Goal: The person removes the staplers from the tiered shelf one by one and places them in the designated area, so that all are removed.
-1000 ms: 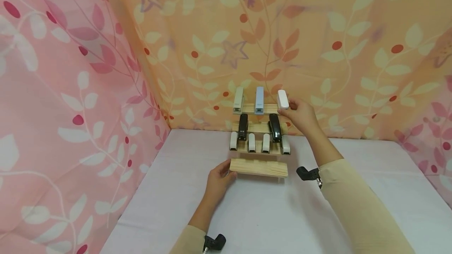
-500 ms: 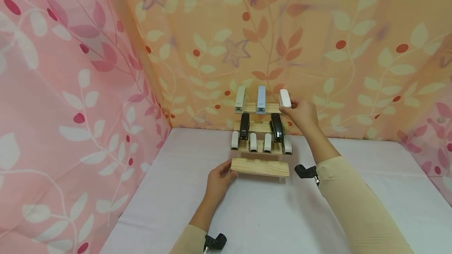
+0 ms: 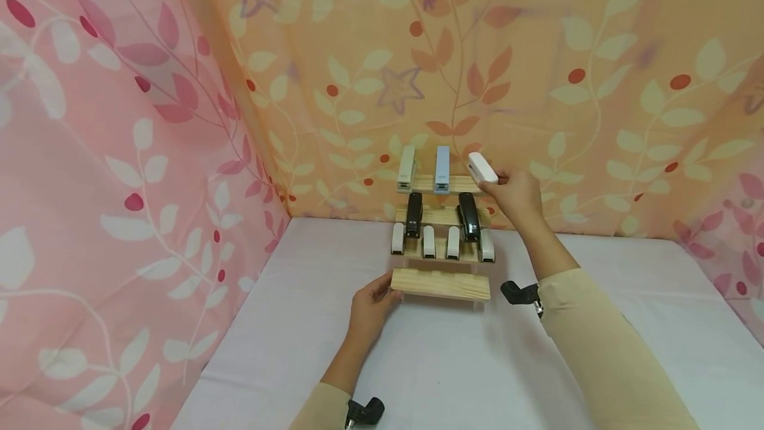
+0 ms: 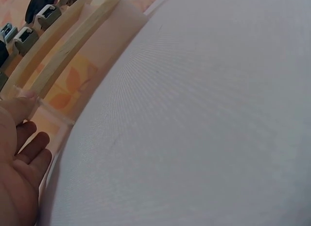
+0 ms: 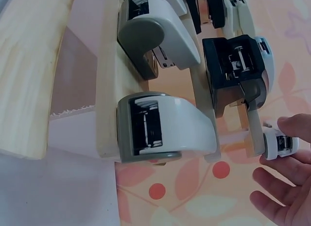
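Note:
My right hand (image 3: 520, 199) pinches a small white stapler (image 3: 482, 168) between thumb and fingers at the right end of the top tier. The stapler lies at a slant, its far end turned left; the right wrist view shows its front end (image 5: 280, 145) at the tier's edge. My left hand (image 3: 369, 307) holds the left end of the tiered wooden rack's bottom step (image 3: 442, 283), thumb at its front edge. On the top tier stand a pale green stapler (image 3: 406, 168) and a light blue stapler (image 3: 442, 169).
Black staplers (image 3: 414, 215) sit on the second tier, and several white-and-grey staplers (image 3: 428, 242) line the third. Clear side panels (image 5: 75, 133) support the steps. The rack stands on a white-covered table (image 3: 430, 363) before an orange floral curtain (image 3: 334, 118); a pink one (image 3: 119, 184) hangs left.
The white stapler has turned from nearly straight to a slant, its far end swinging left and its near end shifting right with my right hand. My left hand stays at the bottom step.

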